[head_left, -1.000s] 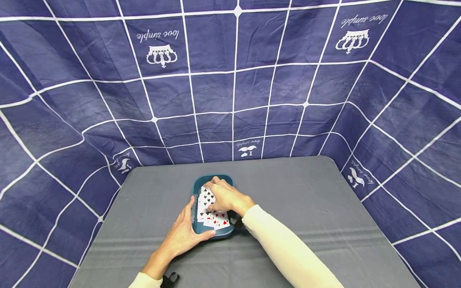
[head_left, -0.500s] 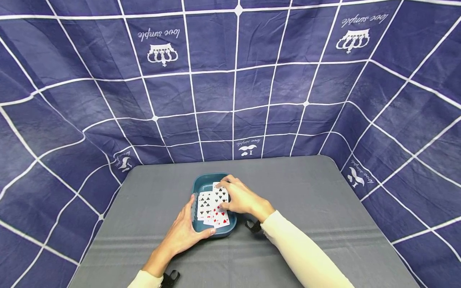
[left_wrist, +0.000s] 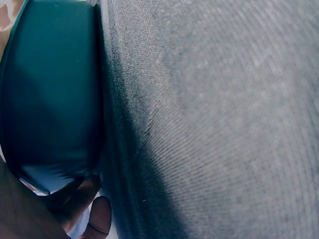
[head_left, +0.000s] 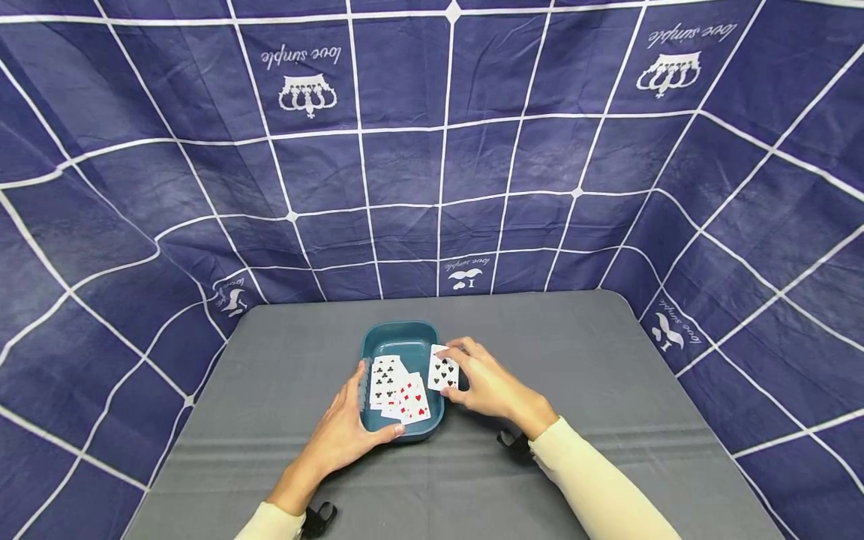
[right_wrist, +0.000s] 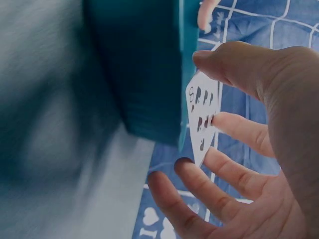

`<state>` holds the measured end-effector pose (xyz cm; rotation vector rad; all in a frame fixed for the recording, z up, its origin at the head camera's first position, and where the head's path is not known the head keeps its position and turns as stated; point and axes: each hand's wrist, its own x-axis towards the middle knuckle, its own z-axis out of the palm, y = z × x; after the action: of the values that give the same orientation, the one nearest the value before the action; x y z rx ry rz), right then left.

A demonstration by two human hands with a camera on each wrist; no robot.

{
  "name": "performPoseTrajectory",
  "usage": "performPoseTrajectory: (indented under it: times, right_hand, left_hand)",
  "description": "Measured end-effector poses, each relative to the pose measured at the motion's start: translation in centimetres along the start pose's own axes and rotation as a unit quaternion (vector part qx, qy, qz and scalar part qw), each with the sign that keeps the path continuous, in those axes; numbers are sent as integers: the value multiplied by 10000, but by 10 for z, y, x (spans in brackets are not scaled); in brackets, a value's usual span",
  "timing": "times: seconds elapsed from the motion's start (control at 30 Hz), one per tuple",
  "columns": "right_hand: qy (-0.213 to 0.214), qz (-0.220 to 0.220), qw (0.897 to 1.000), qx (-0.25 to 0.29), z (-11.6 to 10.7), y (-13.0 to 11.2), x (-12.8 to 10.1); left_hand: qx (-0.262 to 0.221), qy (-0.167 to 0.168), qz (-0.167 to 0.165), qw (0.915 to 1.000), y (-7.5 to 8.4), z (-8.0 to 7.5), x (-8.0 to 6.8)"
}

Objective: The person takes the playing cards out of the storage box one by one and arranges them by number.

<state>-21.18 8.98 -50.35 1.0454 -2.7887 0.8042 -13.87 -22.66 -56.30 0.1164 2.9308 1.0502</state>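
A teal plastic tray (head_left: 405, 331) with rounded corners sits on the table. Several playing cards (head_left: 385, 381) lie overlapping in it, face up, with clubs, diamonds and hearts showing. My left hand (head_left: 342, 433) grips the near left corner of the tray, fingers along the left side and thumb at the front rim. Just over the tray's right rim, my right hand (head_left: 491, 382) holds a single playing card (head_left: 442, 370) by its edges between thumb and fingers. In the right wrist view this card (right_wrist: 201, 112) shows an 8 and black spades.
A grey cloth covers the table (head_left: 574, 352). Blue fabric with white grid lines (head_left: 405, 172) hangs behind it and on both sides. Each wrist wears a black strap, such as the one at the left wrist (head_left: 319, 519).
My right hand has drawn a spade card off the cards in the tray and carried it right, past the rim. The left hand has stayed on the tray.
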Motion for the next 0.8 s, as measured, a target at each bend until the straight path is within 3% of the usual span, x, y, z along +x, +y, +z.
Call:
performPoseTrajectory:
  times: [0.4,0.8]
  right_hand:
    - [165,203,9996,-124,11,23,-42]
    - [-161,167,9982,-546,25,35,-67]
  left_hand:
    - [37,77,-20,10000,3,0,-3]
    - [34,70,18,10000,3,0,-2]
